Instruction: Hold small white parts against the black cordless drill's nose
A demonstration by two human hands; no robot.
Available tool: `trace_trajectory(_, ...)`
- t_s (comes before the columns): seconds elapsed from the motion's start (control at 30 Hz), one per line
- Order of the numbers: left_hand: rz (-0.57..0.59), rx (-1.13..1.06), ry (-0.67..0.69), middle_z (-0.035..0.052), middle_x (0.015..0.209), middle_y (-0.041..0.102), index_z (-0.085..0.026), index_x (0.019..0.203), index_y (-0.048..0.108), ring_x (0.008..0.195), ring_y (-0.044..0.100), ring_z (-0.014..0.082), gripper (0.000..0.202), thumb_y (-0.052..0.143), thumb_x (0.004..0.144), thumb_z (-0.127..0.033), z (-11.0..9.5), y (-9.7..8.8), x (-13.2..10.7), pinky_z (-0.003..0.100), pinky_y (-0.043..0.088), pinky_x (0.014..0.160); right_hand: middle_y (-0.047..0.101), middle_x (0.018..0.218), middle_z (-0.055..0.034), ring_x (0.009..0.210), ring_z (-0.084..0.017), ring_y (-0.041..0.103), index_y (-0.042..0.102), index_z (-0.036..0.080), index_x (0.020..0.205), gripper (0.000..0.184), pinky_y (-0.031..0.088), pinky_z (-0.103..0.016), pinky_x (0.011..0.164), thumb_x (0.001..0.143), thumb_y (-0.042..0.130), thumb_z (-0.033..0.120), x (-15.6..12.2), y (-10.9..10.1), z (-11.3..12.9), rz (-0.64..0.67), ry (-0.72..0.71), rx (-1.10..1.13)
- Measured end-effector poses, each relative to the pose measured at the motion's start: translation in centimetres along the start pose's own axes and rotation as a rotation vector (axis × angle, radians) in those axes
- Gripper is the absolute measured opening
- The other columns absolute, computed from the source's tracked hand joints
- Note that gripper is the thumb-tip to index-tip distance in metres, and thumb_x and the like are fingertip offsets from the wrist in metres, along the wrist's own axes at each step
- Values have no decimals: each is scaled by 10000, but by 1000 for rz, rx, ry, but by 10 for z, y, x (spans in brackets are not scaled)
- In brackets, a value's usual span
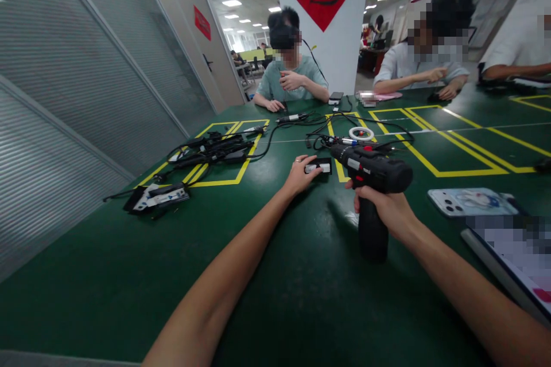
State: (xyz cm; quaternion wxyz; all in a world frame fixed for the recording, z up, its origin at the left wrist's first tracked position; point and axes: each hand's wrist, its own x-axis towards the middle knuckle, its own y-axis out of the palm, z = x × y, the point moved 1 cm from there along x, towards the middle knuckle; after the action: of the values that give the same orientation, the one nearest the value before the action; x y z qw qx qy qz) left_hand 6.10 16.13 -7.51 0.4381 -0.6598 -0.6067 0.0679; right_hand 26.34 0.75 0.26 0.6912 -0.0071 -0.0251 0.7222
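Observation:
My right hand (384, 207) is wrapped round the grip of a black cordless drill (379, 171) with red buttons. The drill is held above the table, its chuck pointing away from me and to the left. On the green tabletop, my left hand (298, 176) has its thumb and fingers closed on a small black box-like piece (326, 167) with a white label. Part of that piece is hidden under the fingers. The drill's nose is just to the right of it, apart from it.
Tangled black cables and adapters (219, 149) lie left. More cables and a white tape ring (361, 134) lie behind the drill. A phone (471, 202) and a notebook (508, 264) are at right. Co-workers, one in a green shirt (269, 83), sit across the table.

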Motion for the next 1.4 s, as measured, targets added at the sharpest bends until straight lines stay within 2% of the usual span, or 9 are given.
trace_trajectory(0.13, 38, -52, 65, 88, 1144, 581, -191, 1132, 661, 1096, 533, 198, 341, 607, 837, -353, 3, 0, 4, 326, 406, 997, 592, 550, 4, 500, -153, 544, 659, 177, 959, 263, 413, -271, 484, 750, 576, 314, -7, 7, 0, 49, 64, 21)
trace_trajectory(0.23, 42, -78, 72, 88, 1061, 612, -178, 1061, 696, 1022, 556, 193, 297, 616, 828, -343, 9, -6, 6, 322, 438, 944, 592, 551, 0, 501, -156, 545, 654, 174, 936, 246, 411, -276, 484, 759, 585, 330, -10, 9, 1, 75, 69, 15)
trace_trajectory(0.33, 23, -85, 56, 87, 1025, 631, -182, 1029, 709, 1024, 549, 206, 261, 613, 825, -314, 20, -14, 9, 348, 434, 945, 597, 552, -2, 505, -159, 548, 656, 179, 884, 220, 411, -284, 491, 754, 614, 351, -11, 9, 2, 71, 61, -13)
trace_trajectory(0.5, -11, -97, 33, 90, 1039, 641, -176, 1020, 710, 1047, 541, 209, 258, 602, 824, -304, 30, -21, 9, 357, 420, 968, 609, 548, -12, 499, -163, 549, 666, 193, 795, 205, 424, -301, 504, 758, 628, 391, -11, 11, -3, 88, 80, -70)
trace_trajectory(0.83, 1, -126, 13, 82, 1074, 649, -198, 1014, 718, 1095, 537, 212, 256, 603, 822, -322, 29, -16, 9, 370, 410, 999, 599, 538, 19, 493, -152, 565, 633, 207, 818, 112, 447, -286, 509, 743, 601, 284, -9, 12, -5, 144, 49, -79)
trace_trajectory(1.4, 9, -142, 0, 86, 1069, 651, -190, 1016, 722, 1095, 538, 215, 268, 614, 811, -323, 32, -14, 11, 357, 415, 991, 595, 529, 12, 482, -144, 556, 642, 192, 801, 126, 453, -276, 497, 722, 596, 278, -6, 9, -5, 135, 94, -52)
